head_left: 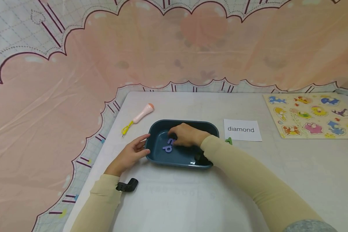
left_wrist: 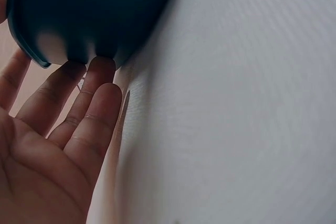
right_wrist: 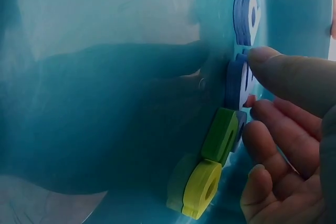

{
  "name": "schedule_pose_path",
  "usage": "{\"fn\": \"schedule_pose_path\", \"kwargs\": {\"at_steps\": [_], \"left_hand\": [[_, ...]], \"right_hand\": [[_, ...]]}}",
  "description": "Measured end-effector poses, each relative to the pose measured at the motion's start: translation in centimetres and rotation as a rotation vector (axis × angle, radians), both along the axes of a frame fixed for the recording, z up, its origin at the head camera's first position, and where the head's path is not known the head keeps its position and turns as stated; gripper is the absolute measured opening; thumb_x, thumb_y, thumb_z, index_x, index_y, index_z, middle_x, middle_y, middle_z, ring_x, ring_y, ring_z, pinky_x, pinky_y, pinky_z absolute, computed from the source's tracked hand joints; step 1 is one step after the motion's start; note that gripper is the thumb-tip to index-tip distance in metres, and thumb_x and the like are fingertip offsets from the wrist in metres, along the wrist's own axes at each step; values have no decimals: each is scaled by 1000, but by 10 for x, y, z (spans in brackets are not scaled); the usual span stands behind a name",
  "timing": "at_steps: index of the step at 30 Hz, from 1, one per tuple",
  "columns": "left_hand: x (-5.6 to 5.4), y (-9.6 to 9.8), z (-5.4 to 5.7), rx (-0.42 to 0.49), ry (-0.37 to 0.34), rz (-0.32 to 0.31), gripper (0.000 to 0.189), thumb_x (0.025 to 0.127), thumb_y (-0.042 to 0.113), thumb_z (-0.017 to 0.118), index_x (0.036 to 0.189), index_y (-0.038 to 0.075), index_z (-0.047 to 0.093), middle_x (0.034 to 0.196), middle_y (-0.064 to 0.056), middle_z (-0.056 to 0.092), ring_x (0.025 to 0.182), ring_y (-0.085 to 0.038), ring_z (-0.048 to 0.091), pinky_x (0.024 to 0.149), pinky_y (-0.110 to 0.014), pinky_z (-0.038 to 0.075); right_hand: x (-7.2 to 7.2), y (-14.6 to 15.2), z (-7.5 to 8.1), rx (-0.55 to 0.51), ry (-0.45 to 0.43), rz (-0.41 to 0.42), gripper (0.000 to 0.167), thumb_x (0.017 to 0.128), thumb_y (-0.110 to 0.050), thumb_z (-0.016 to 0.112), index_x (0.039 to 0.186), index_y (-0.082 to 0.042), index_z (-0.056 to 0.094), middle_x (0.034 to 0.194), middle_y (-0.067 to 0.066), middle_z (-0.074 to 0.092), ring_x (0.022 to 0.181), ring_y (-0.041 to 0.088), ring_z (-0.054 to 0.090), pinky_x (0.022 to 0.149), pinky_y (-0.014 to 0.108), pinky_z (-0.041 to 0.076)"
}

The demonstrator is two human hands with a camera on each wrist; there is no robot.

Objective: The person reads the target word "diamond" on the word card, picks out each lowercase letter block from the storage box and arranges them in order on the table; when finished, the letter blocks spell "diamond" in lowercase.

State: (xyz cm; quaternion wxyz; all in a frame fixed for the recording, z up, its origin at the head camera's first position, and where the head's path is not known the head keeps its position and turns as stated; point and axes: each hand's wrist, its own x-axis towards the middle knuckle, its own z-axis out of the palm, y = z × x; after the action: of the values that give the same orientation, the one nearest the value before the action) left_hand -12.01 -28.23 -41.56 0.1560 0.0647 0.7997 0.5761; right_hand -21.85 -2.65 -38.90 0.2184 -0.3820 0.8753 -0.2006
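Observation:
A dark teal tray [head_left: 159,162] sits in front of me. My left hand [head_left: 130,154] is at its left end, thumb and fingertips touching the wall with the fingers nearly straight. Inside the tray my right hand [head_left: 187,134] reaches down, its thumb and a fingertip pinching a purple letter [right_wrist: 237,82] at both ends. Another purple letter [head_left: 167,149], shaped like a p or d, lies beside it. The right wrist view also shows a green letter piece [right_wrist: 218,137] and a yellow one [right_wrist: 201,192] in the tray, which the right hand hides in the head view.
A white card [head_left: 242,130] reading "diamond" lies right of the tray, with a green letter [head_left: 228,140] at its lower left corner, partly behind my right sleeve. A pink pen-like stick [head_left: 143,113] with a yellow end lies at back left. A wooden animal puzzle board [head_left: 284,112] occupies the back right.

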Motion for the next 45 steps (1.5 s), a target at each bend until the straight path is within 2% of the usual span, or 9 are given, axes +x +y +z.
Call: {"fn": "schedule_pose_path", "kwargs": {"at_steps": [9,18,35,45], "left_hand": [[-1,0,0,-11,-3,0,65,98,10,63,156,8,33,150,-24,43,131,-36,51,101,-35,47],[-2,-1,-2,5,14,-8,65,98,9,63,156,7,33,150,-26,43,131,-38,51,98,-30,47],[-1,-1,-1,-2,10,-2,65,98,7,62,156,8,33,150,-24,43,130,-36,51,99,-31,47],[0,-1,-1,-13,4,6,65,98,10,63,156,9,33,151,-24,43,132,-37,50,103,-40,45]], "right_hand": [[4,-2,-1,-18,-13,28,41,96,-20,70,134,-7,62,126,7,65,109,17,60,100,35,48],[7,-4,0,-24,-64,22,41,96,-18,69,135,-8,62,119,6,67,97,14,63,92,32,52],[6,-2,1,-19,-19,25,36,97,-14,67,132,-8,64,121,6,67,103,15,63,96,34,51],[3,-1,-2,-27,32,9,35,97,-13,65,132,-8,63,122,6,66,105,17,61,100,36,48]]}}
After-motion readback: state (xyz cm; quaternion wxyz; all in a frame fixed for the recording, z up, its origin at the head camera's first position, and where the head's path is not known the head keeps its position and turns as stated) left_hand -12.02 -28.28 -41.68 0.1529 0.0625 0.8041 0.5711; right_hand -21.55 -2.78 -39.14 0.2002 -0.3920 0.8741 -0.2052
